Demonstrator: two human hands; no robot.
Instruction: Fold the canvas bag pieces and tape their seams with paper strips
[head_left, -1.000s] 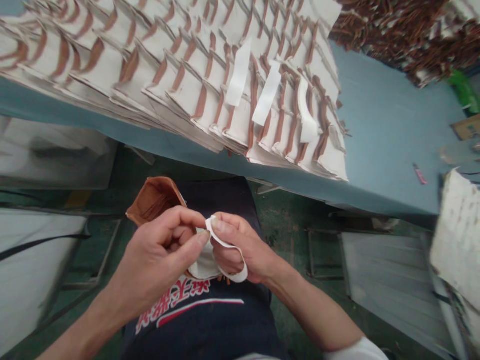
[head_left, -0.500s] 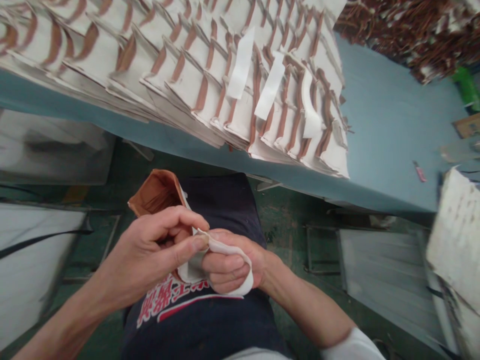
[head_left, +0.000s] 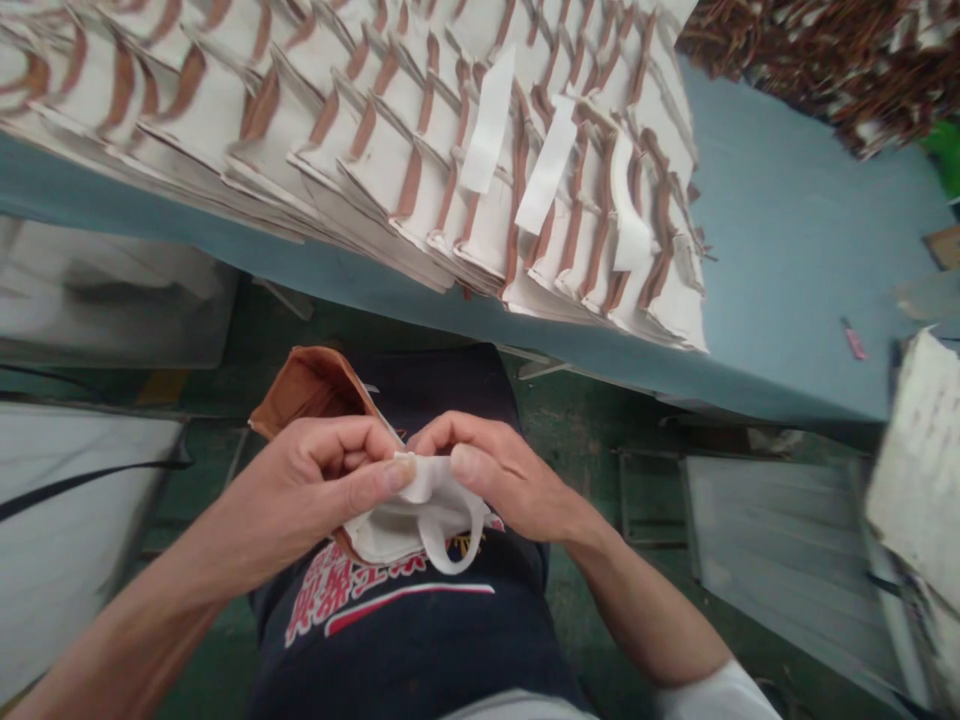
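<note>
Above my lap I hold a fabric piece (head_left: 311,385), brown on the far side and white on the near side, its brown end standing up like an open pouch. My left hand (head_left: 319,485) pinches the white edge between thumb and index finger. Close beside it, my right hand (head_left: 510,475) is closed on the white cloth, thumb against the bent index finger. A narrow white fabric strip (head_left: 454,560) hangs in a loop below my fingers. How the strip joins the piece is hidden by my hands.
Stacked white pieces with brown edges (head_left: 360,130) cover much of the blue table (head_left: 780,230). Several white strips (head_left: 547,165) lie on the stacks. A pile of brown scraps (head_left: 810,60) is at the back right. A small pink object (head_left: 853,340) lies on the table.
My right hand has opened out from a fist around the strip and moved up to pinch the white cloth. The strip now hangs in a loop. My left hand keeps its pinch.
</note>
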